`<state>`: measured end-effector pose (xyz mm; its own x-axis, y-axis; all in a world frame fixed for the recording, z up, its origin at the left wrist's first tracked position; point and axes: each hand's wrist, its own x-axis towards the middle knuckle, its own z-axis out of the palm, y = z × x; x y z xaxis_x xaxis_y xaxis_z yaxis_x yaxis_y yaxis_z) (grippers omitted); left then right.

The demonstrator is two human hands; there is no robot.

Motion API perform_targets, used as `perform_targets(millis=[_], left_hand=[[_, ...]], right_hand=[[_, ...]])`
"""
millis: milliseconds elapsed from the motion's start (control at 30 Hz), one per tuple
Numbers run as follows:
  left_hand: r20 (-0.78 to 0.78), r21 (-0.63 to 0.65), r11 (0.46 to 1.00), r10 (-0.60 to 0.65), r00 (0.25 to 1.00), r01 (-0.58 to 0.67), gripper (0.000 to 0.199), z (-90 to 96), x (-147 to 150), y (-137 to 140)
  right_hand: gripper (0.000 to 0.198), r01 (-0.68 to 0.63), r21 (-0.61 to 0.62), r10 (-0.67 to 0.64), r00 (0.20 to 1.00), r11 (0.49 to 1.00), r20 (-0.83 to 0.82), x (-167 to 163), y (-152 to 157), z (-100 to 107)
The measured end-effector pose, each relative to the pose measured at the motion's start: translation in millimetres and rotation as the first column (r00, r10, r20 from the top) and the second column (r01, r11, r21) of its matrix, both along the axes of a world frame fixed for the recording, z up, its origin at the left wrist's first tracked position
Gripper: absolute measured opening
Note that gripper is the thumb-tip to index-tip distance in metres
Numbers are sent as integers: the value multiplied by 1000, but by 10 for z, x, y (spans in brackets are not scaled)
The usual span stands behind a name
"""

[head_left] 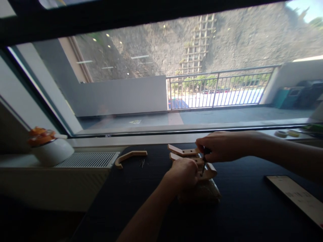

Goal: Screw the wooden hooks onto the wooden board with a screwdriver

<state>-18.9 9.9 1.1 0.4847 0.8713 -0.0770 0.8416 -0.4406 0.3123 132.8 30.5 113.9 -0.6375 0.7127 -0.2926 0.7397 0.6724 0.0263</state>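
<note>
My right hand [218, 148] is closed around the dark handle of a screwdriver [203, 164]. Its shaft points down to a bent wooden piece [208, 174], near a hole. My left hand [181, 173] is closed on the wooden assembly from the left; its fingertips are partly hidden. Behind the hands, another bent wooden piece [186, 152] shows two dark holes. Under the wood lies a bundle [202, 193] that looks wrapped in clear plastic, dim in the shadow. Farther left on the table rest a loose curved wooden piece [132, 153] and several thin screws [142, 163].
The dark table [141, 198] stands against a window sill [151, 138]. A flat tablet-like object [295, 195] lies at the right. To the left are a vent grille [88, 160] and a white rounded pot [52, 152] with an orange top. Tape rolls [281, 133] sit on the sill.
</note>
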Motion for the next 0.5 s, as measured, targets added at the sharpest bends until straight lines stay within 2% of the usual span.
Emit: perform_targets(millis=[167, 300, 400, 500], left_hand=[[19, -5, 1000, 13, 1000, -13, 17, -36, 4, 16], [20, 8, 1000, 14, 1000, -14, 18, -70, 9, 19], [11, -14, 1000, 15, 1000, -14, 17, -32, 1, 15], [72, -69, 997, -38, 997, 43, 17, 59, -35, 23]], right_hand=[[20, 3, -81, -6, 999, 997, -34, 55, 89, -62], [22, 26, -102, -36, 994, 994, -102, 123, 148, -122], [25, 30, -89, -41, 992, 996, -122, 146, 154, -138], [27, 26, -58, -33, 992, 998, -120, 127, 136, -126]])
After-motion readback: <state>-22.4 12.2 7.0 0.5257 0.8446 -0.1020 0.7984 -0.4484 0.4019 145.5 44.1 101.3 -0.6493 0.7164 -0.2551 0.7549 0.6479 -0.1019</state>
